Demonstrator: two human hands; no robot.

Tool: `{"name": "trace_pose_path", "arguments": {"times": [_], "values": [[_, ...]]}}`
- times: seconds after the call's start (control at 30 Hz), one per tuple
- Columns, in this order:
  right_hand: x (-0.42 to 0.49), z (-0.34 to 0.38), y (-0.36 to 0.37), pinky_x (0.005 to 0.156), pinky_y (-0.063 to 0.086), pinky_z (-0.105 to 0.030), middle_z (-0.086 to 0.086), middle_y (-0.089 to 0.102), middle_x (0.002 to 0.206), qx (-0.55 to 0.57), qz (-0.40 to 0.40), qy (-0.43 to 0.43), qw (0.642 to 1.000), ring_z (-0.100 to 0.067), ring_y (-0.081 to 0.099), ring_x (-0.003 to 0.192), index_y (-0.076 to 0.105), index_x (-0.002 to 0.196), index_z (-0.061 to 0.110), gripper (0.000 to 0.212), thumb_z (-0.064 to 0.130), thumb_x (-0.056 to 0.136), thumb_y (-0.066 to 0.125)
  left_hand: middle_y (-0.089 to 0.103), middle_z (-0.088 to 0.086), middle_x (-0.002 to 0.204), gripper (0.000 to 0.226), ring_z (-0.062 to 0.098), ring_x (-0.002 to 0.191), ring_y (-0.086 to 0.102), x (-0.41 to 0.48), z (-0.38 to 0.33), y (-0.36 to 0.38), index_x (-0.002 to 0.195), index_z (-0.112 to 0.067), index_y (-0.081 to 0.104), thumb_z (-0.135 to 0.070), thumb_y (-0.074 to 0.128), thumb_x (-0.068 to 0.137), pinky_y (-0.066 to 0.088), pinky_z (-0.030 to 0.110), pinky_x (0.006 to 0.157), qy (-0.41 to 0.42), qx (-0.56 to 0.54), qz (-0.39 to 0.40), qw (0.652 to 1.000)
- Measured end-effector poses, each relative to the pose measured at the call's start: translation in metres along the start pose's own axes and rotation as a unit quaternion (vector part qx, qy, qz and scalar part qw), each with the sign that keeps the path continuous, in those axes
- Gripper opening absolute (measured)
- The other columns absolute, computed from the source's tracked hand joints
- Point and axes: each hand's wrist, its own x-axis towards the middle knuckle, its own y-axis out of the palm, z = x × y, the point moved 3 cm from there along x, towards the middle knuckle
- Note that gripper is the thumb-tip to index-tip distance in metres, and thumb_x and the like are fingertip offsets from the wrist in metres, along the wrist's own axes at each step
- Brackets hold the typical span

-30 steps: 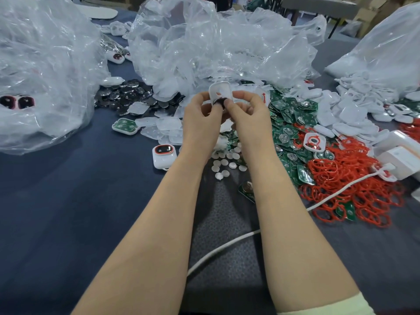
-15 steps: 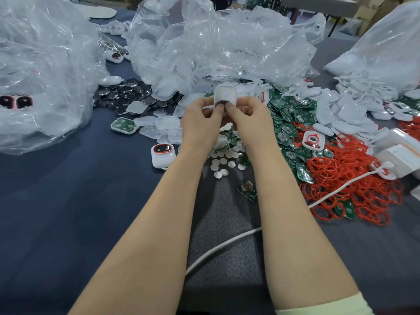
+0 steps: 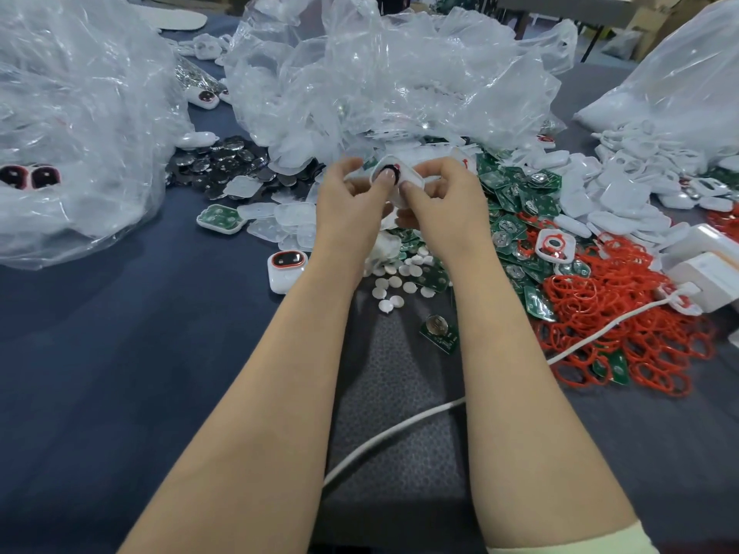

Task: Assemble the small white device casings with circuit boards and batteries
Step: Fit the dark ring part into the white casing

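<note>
Above the mid-counter (image 3: 100, 333), my left grip (image 3: 352, 201) and right grip (image 3: 444, 201) both pinch one casing (image 3: 412, 177), thumbs on its dark centre. One seemingly finished unit (image 3: 286, 265) lies left; heaps of boards (image 3: 516, 193) and batteries (image 3: 224, 157) wait. Early days, I judge.

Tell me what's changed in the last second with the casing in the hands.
The left hand and right hand still hold the white casing, but have tilted it, so its dark round part now shows more, under the left thumb. Nothing was let go. The red rings on the table stayed put.
</note>
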Motion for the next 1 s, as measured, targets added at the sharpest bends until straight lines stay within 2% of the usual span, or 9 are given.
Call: {"name": "trace_pose_path", "arguments": {"times": [0.1, 0.17, 0.23, 0.33, 0.47, 0.6, 0.73, 0.9, 1.0], "values": [[0.000, -0.005, 0.002, 0.069, 0.060, -0.033, -0.017, 0.068, 0.094, 0.044, 0.032, 0.055, 0.997, -0.018, 0.070, 0.067, 0.057, 0.095, 0.012, 0.009, 0.012, 0.088, 0.063, 0.066, 0.007, 0.089, 0.012, 0.019, 0.088, 0.064, 0.001, 0.004, 0.001, 0.104, -0.005, 0.062, -0.004, 0.059, 0.092, 0.055, 0.028, 0.083, -0.021, -0.017, 0.010, 1.000], [0.002, -0.006, 0.002, 0.082, 0.057, -0.039, -0.008, 0.068, 0.096, -0.006, 0.049, 0.039, 0.998, -0.021, 0.069, 0.086, 0.061, 0.102, 0.016, 0.015, 0.019, 0.087, 0.064, 0.067, 0.007, 0.089, 0.008, 0.019, 0.086, 0.065, 0.001, 0.005, 0.001, 0.095, -0.011, 0.064, -0.005, 0.058, 0.093, 0.055, 0.033, 0.087, -0.002, 0.026, 0.009, 1.000], [0.002, -0.003, 0.000, 0.080, 0.056, -0.033, 0.001, 0.065, 0.090, -0.010, 0.040, 0.010, 0.999, -0.015, 0.066, 0.085, 0.062, 0.103, 0.021, 0.014, 0.018, 0.089, 0.063, 0.066, 0.004, 0.085, 0.011, 0.017, 0.081, 0.064, -0.001, 0.003, 0.003, 0.090, -0.017, 0.064, -0.007, 0.059, 0.092, 0.056, 0.034, 0.085, 0.013, 0.039, 0.026, 0.999], [0.001, -0.003, -0.001, 0.079, 0.055, -0.036, 0.001, 0.063, 0.079, 0.061, 0.031, 0.025, 0.997, -0.014, 0.063, 0.075, 0.062, 0.097, 0.022, 0.017, 0.008, 0.091, 0.058, 0.067, 0.006, 0.083, 0.008, 0.014, 0.074, 0.065, -0.004, 0.002, 0.005, 0.097, -0.010, 0.064, -0.006, 0.059, 0.093, 0.057, 0.029, 0.078, -0.034, -0.077, 0.064, 0.994], [0.000, -0.002, -0.001, 0.086, 0.053, -0.044, -0.006, 0.062, 0.083, 0.115, 0.018, 0.045, 0.992, -0.022, 0.063, 0.083, 0.059, 0.101, 0.026, 0.024, 0.005, 0.091, 0.058, 0.069, -0.002, 0.073, 0.005, 0.007, 0.065, 0.065, -0.005, 0.001, 0.007, 0.098, -0.010, 0.062, -0.011, 0.058, 0.094, 0.053, 0.016, 0.063, -0.128, -0.230, 0.082, 0.961], [-0.002, 0.005, -0.002, 0.079, 0.054, -0.028, 0.007, 0.058, 0.092, -0.004, 0.038, -0.057, 0.998, -0.015, 0.062, 0.079, 0.058, 0.110, 0.036, 0.031, 0.012, 0.091, 0.059, 0.068, 0.002, 0.082, 0.007, 0.010, 0.070, 0.062, -0.004, 0.002, 0.005, 0.100, -0.010, 0.063, -0.012, 0.058, 0.095, 0.053, 0.016, 0.062, -0.169, -0.282, 0.070, 0.942], [-0.001, 0.006, 0.002, 0.089, 0.051, -0.034, 0.000, 0.059, 0.114, -0.094, 0.044, -0.093, 0.990, -0.020, 0.061, 0.092, 0.063, 0.117, 0.027, 0.030, 0.016, 0.089, 0.062, 0.070, -0.001, 0.071, 0.007, 0.010, 0.070, 0.063, -0.003, 0.003, 0.003, 0.089, -0.011, 0.065, -0.011, 0.060, 0.093, 0.052, 0.016, 0.062, -0.183, -0.297, 0.062, 0.935], [-0.005, 0.010, 0.004, 0.092, 0.047, -0.033, 0.006, 0.047, 0.105, -0.132, -0.010, -0.151, 0.980, -0.015, 0.051, 0.105, 0.068, 0.103, 0.019, 0.017, 0.013, 0.088, 0.063, 0.069, 0.002, 0.081, 0.009, 0.011, 0.077, 0.063, -0.004, 0.003, 0.003, 0.099, -0.006, 0.065, -0.008, 0.058, 0.094, 0.054, 0.017, 0.070, -0.180, -0.308, 0.072, 0.932], [-0.006, 0.010, 0.004, 0.086, 0.045, -0.028, 0.005, 0.050, 0.101, -0.140, -0.031, -0.153, 0.978, -0.017, 0.051, 0.102, 0.065, 0.096, 0.015, 0.008, 0.013, 0.088, 0.064, 0.065, 0.007, 0.089, 0.019, 0.011, 0.073, 0.062, -0.002, 0.003, 0.004, 0.113, -0.002, 0.060, -0.005, 0.056, 0.095, 0.055, 0.019, 0.071, -0.132, -0.219, 0.028, 0.966]]}}
